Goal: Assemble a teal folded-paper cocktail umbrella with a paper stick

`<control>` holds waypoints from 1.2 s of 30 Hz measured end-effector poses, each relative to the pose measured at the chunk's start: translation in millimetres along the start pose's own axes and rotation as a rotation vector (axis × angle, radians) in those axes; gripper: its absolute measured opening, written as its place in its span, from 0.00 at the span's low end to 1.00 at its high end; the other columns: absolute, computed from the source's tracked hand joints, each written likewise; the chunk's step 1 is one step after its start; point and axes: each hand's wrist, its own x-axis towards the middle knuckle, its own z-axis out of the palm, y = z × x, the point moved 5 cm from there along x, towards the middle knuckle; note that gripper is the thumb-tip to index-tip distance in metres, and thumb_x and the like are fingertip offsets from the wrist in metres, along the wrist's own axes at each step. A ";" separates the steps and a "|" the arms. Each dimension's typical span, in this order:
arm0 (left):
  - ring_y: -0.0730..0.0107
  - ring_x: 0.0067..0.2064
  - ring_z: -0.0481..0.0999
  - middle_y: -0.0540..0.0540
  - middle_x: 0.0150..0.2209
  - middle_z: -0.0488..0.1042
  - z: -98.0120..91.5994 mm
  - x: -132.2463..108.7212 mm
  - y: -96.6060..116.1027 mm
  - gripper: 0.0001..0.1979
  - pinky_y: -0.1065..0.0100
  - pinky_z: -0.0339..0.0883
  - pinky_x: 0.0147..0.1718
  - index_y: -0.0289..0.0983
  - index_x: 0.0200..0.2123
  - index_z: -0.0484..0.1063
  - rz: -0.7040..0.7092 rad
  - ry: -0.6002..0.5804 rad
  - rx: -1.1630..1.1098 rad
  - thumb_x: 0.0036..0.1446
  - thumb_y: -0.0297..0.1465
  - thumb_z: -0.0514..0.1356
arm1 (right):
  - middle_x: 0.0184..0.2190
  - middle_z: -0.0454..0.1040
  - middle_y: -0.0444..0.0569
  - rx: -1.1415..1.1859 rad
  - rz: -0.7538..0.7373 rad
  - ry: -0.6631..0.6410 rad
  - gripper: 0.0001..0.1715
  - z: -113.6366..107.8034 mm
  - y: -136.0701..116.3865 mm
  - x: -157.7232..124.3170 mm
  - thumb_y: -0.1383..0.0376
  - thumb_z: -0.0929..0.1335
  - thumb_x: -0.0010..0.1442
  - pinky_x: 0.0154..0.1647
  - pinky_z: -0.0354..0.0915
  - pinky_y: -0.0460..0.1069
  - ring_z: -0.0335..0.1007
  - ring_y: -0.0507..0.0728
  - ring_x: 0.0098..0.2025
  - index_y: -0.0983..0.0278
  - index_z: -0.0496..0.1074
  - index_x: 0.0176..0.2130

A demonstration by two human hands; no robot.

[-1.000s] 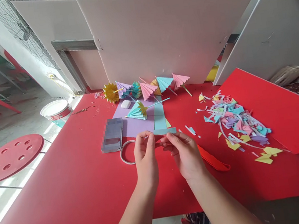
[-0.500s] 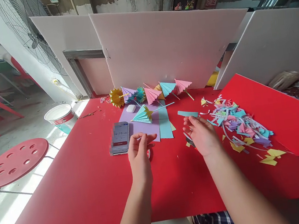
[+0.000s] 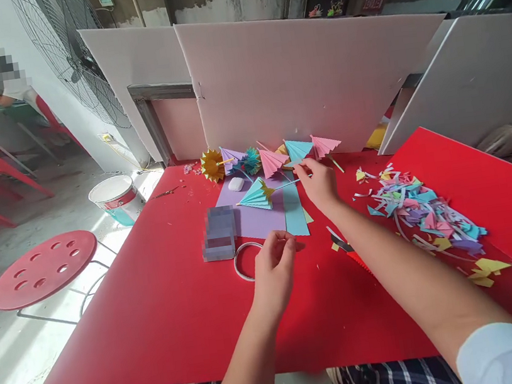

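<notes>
My right hand (image 3: pixel 318 184) reaches across the table, fingertips pinched at the stick end of a light blue folded paper umbrella (image 3: pixel 255 196) with a yellow collar. The umbrella lies on purple paper (image 3: pixel 260 220) and light blue paper (image 3: pixel 295 212). Nearer to me, my left hand (image 3: pixel 277 268) hovers with thumb and fingers pressed together. Whatever they may hold is too small to make out. Beside that hand lies a white tape ring (image 3: pixel 243 272), partly covered by it. A black and red tool (image 3: pixel 343 244) lies partly under my right forearm.
More paper umbrellas (image 3: pixel 273 161) line the back of the red table (image 3: pixel 159 320). A phone (image 3: pixel 219 234) and a small white object (image 3: pixel 236 184) lie left of centre. Paper scraps (image 3: pixel 422 206) are heaped right. A bucket (image 3: pixel 116 197) and stool (image 3: pixel 43 269) stand left; a person sits beyond.
My right hand has moved forward and left to the umbrella's stick. My left hand has shifted right and slightly nearer to me, uncovering more of the tape ring. The view has turned slightly left.
</notes>
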 end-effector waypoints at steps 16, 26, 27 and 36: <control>0.66 0.41 0.75 0.47 0.34 0.76 -4.0 -1.4 0.5 0.07 0.68 0.64 0.35 0.41 0.33 0.66 0.064 0.001 0.095 0.57 0.36 0.52 | 0.21 0.73 0.57 -0.735 -0.143 -0.178 0.18 38.7 24.0 14.1 0.68 0.55 0.63 0.26 0.49 0.48 0.68 0.56 0.24 0.69 0.68 0.46; 0.51 0.64 0.48 0.37 0.64 0.51 -43.4 4.7 21.2 0.39 0.51 0.52 0.57 0.40 0.63 0.46 0.474 0.306 0.898 0.50 0.36 0.60 | 0.19 0.72 0.51 -0.759 -0.213 -0.132 0.22 -34.1 -28.4 -6.7 0.59 0.53 0.65 0.25 0.48 0.47 0.66 0.56 0.23 0.64 0.71 0.44; 0.50 0.65 0.44 0.36 0.65 0.48 -42.8 5.3 20.7 0.44 0.48 0.49 0.58 0.41 0.64 0.42 0.476 0.298 0.966 0.48 0.37 0.62 | 0.19 0.71 0.50 -0.758 -0.229 -0.132 0.22 -42.4 -36.4 -10.8 0.59 0.53 0.65 0.25 0.47 0.47 0.66 0.55 0.23 0.63 0.71 0.44; 0.51 0.50 0.70 0.37 0.53 0.68 -31.4 -1.6 29.9 0.48 0.54 0.63 0.46 0.41 0.64 0.39 0.467 0.214 0.910 0.45 0.33 0.64 | 0.16 0.69 0.46 -0.723 -0.405 -0.115 0.17 -89.5 -100.6 -33.9 0.64 0.58 0.62 0.23 0.44 0.47 0.61 0.53 0.19 0.63 0.72 0.41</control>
